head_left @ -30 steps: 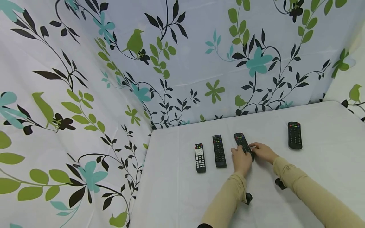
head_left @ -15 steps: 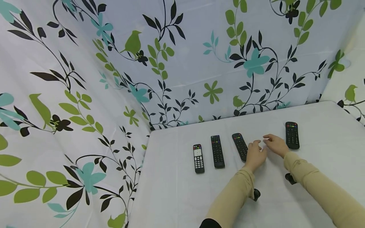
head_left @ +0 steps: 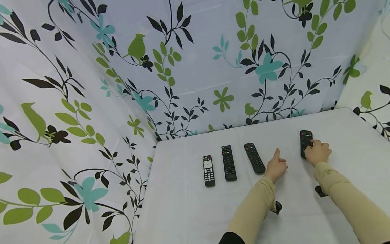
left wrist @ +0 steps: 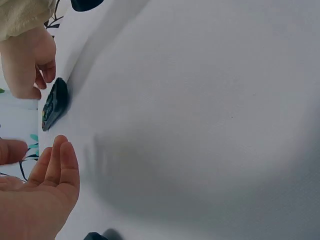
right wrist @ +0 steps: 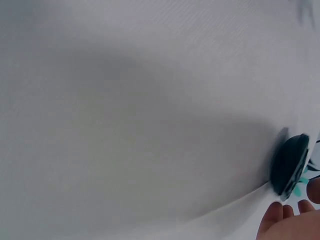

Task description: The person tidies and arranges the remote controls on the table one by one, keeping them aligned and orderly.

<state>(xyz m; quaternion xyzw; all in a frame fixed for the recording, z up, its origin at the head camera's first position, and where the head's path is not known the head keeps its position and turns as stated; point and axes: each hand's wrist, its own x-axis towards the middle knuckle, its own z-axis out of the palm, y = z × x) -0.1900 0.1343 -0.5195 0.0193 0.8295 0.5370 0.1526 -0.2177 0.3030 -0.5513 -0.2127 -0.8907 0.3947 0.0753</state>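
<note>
Four black remotes lie in a row on the white table (head_left: 182, 210). My right hand (head_left: 318, 152) has its fingers curled on the near end of the rightmost remote (head_left: 305, 140); the right wrist view shows this remote (right wrist: 290, 165) just above my fingertips (right wrist: 280, 216). Beside the third remote (head_left: 254, 158), my left hand (head_left: 276, 165) rests on the cloth with straight fingers and the thumb up, holding nothing. In the left wrist view my left hand (left wrist: 47, 175) is flat, with the rightmost remote (left wrist: 54, 104) and my right hand (left wrist: 27, 60) beyond it.
A remote with a white top (head_left: 208, 170) and a longer remote (head_left: 229, 162) lie left of the third one. Floral cloth walls (head_left: 198, 67) stand close behind the table and at its left edge. White cloth stretches from my arms to the near edge.
Both hands left the third remote. My right hand moved right and closed on the rightmost remote. My left hand slid a little right and now rests beside the third remote.
</note>
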